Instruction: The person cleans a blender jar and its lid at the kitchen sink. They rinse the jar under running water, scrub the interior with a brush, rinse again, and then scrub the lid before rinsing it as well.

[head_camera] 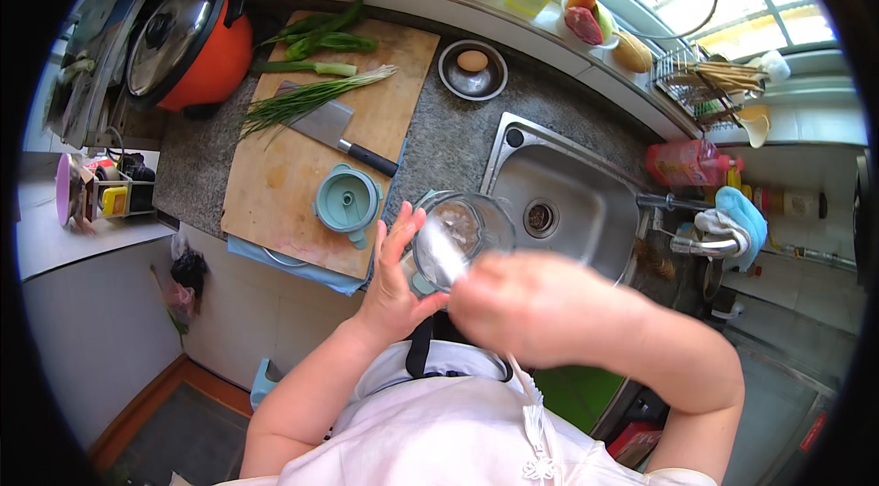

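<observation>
My left hand (391, 283) grips the side of a clear food-chopper bowl (500, 228), fingers up along its wall and thumb near the front. Inside the bowl lies a pale, chopped-looking food (459, 219), too indistinct to name. A white utensil (441, 258), blurred by motion, is in my right hand (532, 300), with its wide end in the bowl's mouth. My right fist hides its handle. The bowl is held between the cutting board and the sink, close to my body. A teal lid (348, 196) with a central hub rests on the wooden cutting board (275, 204).
On the board are a cleaver (323, 123), chives (309, 98), a scallion piece (309, 67) and green peppers (329, 36). Behind stands a steel bowl (491, 84) with an egg (472, 61). A steel sink (577, 197) is at right, an orange electric pot (213, 53) at left.
</observation>
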